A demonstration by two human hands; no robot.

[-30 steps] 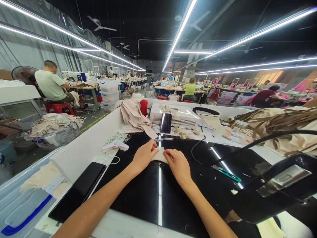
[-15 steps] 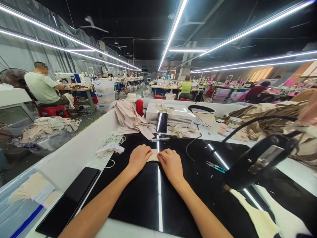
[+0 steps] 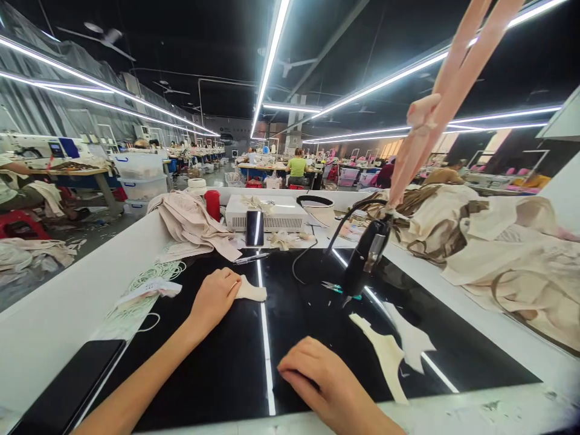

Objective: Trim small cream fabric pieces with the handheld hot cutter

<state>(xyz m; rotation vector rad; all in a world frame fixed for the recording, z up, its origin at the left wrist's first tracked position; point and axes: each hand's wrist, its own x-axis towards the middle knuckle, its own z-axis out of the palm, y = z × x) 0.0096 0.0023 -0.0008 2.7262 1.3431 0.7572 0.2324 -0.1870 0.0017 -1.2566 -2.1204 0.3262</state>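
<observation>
On the shiny black work surface (image 3: 217,368), my left hand (image 3: 216,296) has its fingers closed on one end of a small cream fabric piece (image 3: 252,291). The piece's free end points right. My right hand (image 3: 317,371) is apart from it, nearer the front edge, with fingers curled together and nothing seen in them. To its right lie a pale yellow cut fabric piece (image 3: 385,356) and a whitish one (image 3: 412,338). A black handheld tool (image 3: 368,254) hangs above the surface from a pink fabric strap (image 3: 419,142). Teal-handled thread snips (image 3: 338,289) lie behind its tip.
Beige fabric (image 3: 194,223) is heaped at the back left, beside a white vented box (image 3: 267,211) and a propped phone (image 3: 254,228). Pale cord (image 3: 156,275) lies left, above a large black device (image 3: 72,386). More fabric (image 3: 502,241) fills the right side. Other people sit farther off.
My right hand has let go of the cream fabric piece and moved toward the front edge. My left hand still holds the piece. The view has turned right.
</observation>
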